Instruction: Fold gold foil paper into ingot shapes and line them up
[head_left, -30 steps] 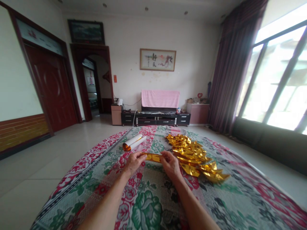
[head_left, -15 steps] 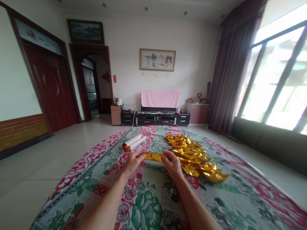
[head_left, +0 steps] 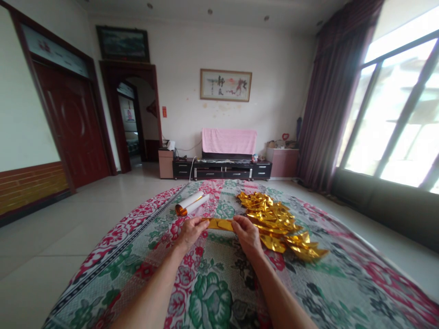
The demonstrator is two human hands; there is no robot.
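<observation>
A gold foil strip [head_left: 220, 224] is held over the flowered surface [head_left: 210, 292], its long axis directed left to right; its ends are pinched by the left hand [head_left: 188, 234] and the right hand [head_left: 247, 234]

Behind the strip [head_left: 220, 224], rolls [head_left: 190, 202] lie left of the foil pile [head_left: 272, 217] on the tablecloth [head_left: 144, 256].

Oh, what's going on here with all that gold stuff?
A person's left hand and right hand hold a narrow gold strip between them, over a flowered cloth. Beside the right hand lies a pile of folded gold pieces; beyond the left hand lies some rolled white-and-gold material.
</observation>
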